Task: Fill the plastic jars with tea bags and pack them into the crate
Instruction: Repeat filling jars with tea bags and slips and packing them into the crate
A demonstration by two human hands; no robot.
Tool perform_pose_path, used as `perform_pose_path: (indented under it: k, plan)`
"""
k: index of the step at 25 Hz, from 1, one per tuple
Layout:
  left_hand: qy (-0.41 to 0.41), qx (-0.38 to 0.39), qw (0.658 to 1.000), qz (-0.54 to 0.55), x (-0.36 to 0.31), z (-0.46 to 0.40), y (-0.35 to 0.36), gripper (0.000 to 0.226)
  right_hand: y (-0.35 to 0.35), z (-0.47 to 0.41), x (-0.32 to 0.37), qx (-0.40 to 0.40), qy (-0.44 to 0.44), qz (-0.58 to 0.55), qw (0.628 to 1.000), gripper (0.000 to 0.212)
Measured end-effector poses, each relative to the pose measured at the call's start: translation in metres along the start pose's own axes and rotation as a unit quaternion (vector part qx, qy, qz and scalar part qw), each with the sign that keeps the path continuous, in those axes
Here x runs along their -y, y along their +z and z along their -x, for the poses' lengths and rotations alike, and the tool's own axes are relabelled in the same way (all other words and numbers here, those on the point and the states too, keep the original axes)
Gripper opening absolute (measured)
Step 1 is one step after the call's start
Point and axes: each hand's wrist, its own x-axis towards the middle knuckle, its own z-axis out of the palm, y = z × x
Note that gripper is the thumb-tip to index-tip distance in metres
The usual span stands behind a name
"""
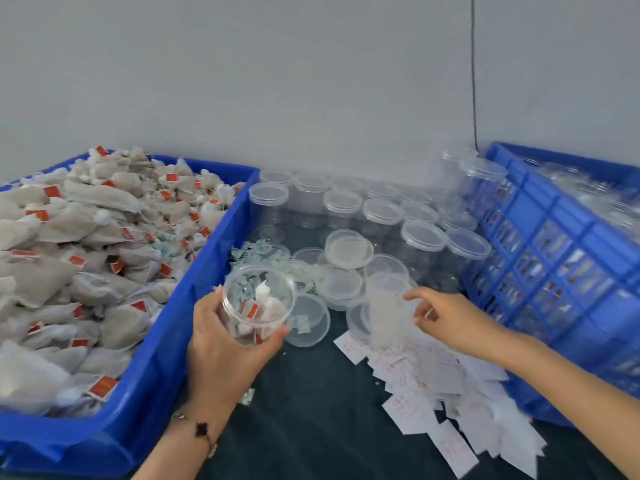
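Capping a filled jar.

Left hand (221,341) wrapped round open jar (258,303) of tea bags, held above the bench (311,393) beside the bag bin (156,358). Right hand (446,317) pinching something pale and blurred, likely a lid (388,289), fingers (415,294) part curled. Next, probably: lid onto rim, pressed square, then jar into crate (554,258) at right.

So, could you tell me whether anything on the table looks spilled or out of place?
Yes. Small pale green scraps lie scattered on the dark table beside the blue bin of tea bags, among loose lids, looking spilled. White paper slips sprawl in an untidy heap near the crate.
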Motion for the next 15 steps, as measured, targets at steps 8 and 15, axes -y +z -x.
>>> perform_pose_path:
  k: [8, 15]
  plan:
    - [0.136, 0.068, 0.988, -0.018, -0.046, -0.026, 0.036, 0.089, 0.019, 0.028, -0.051, -0.037, 0.085, 0.092, 0.991, 0.052]
    - [0.103, 0.162, 0.979, 0.066, -0.053, 0.032, 0.072, 0.082, 0.046, 0.036, -0.066, -0.013, 0.046, 0.207, 0.977, 0.063]
